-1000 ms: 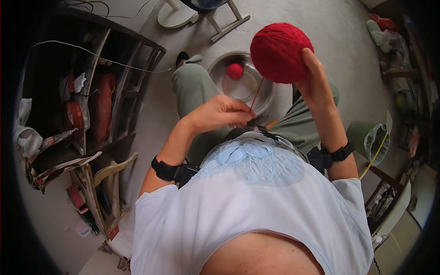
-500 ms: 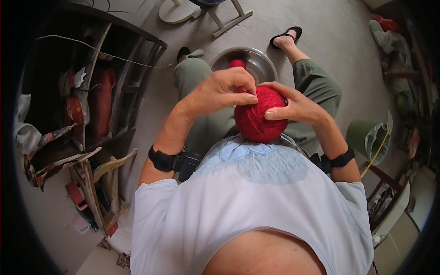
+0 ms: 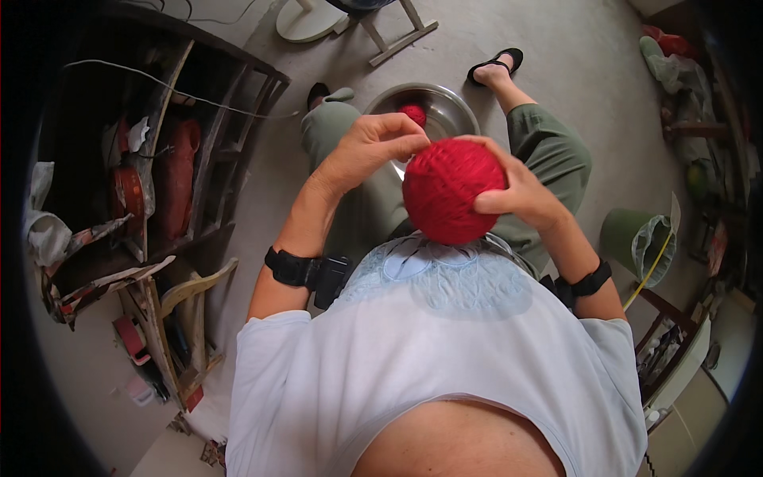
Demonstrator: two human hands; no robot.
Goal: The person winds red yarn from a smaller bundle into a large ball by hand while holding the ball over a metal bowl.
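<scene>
A large ball of red yarn (image 3: 450, 191) sits above my lap, close to my shirt front. My right hand (image 3: 526, 193) clasps it from the right, thumb on the near side and fingers over the far side. At its upper left, my left hand (image 3: 373, 149) is closed in a pinch, fingertips by the ball's edge. The strand of red yarn between those fingertips is too fine to make out clearly. Beyond the hands, a smaller red yarn ball (image 3: 414, 114) lies in a shiny metal basin (image 3: 455, 114), partly covered by my left hand.
Dark wooden shelving (image 3: 218, 171) with bags stands at the left, and a wooden frame (image 3: 179, 318) is below it. A green lined bin (image 3: 624, 238) stands at the right. A stool's leg (image 3: 403, 44) rests on the concrete floor beyond the basin.
My left hand has moved up and left, off the large ball's front. The large ball has turned and shifted slightly left, with my right hand still around it. More of the smaller ball shows.
</scene>
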